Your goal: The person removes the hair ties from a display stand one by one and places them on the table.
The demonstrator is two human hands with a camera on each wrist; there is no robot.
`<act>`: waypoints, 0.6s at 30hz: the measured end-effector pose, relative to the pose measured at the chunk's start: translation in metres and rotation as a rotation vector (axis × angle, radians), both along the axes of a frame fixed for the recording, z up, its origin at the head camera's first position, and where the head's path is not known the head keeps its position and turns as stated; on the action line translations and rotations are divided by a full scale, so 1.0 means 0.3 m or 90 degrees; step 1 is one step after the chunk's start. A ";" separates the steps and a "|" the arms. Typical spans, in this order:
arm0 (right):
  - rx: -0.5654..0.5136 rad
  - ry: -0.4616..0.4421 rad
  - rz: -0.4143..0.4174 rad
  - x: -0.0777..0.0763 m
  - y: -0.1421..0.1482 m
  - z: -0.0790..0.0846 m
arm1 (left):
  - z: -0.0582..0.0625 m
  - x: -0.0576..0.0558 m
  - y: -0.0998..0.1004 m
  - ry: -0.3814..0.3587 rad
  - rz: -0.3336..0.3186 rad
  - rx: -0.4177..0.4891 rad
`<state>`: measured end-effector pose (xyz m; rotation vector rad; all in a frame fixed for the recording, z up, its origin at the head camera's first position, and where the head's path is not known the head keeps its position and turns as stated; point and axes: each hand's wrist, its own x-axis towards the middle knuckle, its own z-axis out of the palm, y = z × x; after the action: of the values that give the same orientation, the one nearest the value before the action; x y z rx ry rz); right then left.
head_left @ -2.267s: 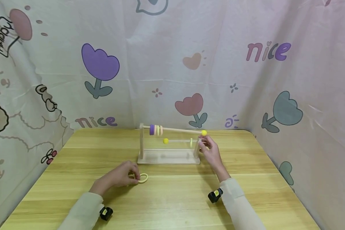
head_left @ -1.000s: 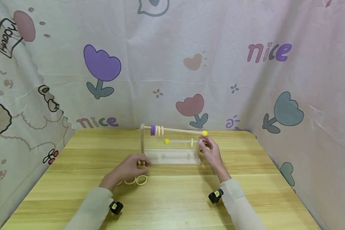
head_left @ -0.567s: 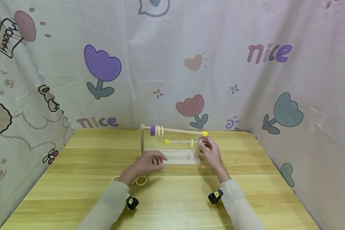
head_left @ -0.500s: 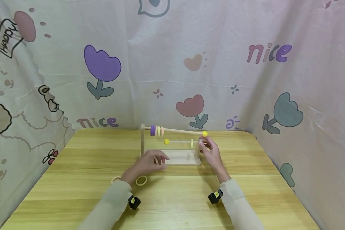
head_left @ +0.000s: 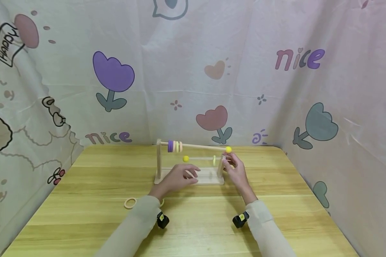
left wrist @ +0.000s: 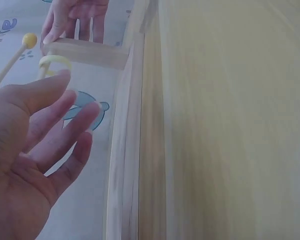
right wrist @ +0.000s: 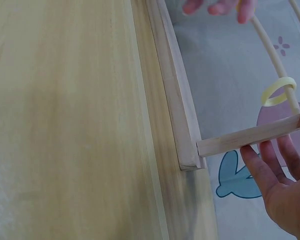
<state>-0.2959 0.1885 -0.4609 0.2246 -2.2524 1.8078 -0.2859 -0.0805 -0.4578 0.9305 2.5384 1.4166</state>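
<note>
A wooden stand [head_left: 209, 175] has an upright post at each end. From the left post a rod [head_left: 202, 146] with a yellow ball tip carries several purple, pink and yellow rings. A lower rod [head_left: 199, 158] runs from the right post [right wrist: 250, 135] and bears one pale yellow ring [right wrist: 278, 92]. My right hand [head_left: 237, 173] grips that post near its top, thumb on the inner side, fingers on the outer. My left hand [head_left: 177, 178] hovers before the stand, fingers loosely bent; the left wrist view shows nothing held in it.
A pale ring [head_left: 130, 203] lies on the wooden table [head_left: 206, 228] left of my left forearm. Another ring [head_left: 162, 202] is mostly hidden behind that sleeve. A printed curtain [head_left: 167, 71] hangs behind and at the sides.
My left hand has left the rings on the table and moved right and up, in front of the stand. The right hand stays on the post.
</note>
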 end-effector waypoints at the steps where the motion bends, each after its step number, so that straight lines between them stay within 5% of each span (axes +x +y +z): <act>1: -0.001 0.000 0.000 0.000 0.000 0.000 | -0.001 -0.004 0.009 -0.003 0.000 0.009; 18: 0.000 0.020 0.006 0.000 -0.001 0.001 | -0.032 -0.060 0.172 -0.031 0.006 0.021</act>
<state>-0.2959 0.1881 -0.4605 0.2607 -2.2332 1.7971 -0.3040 -0.0288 -0.4673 0.8794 2.4943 1.4690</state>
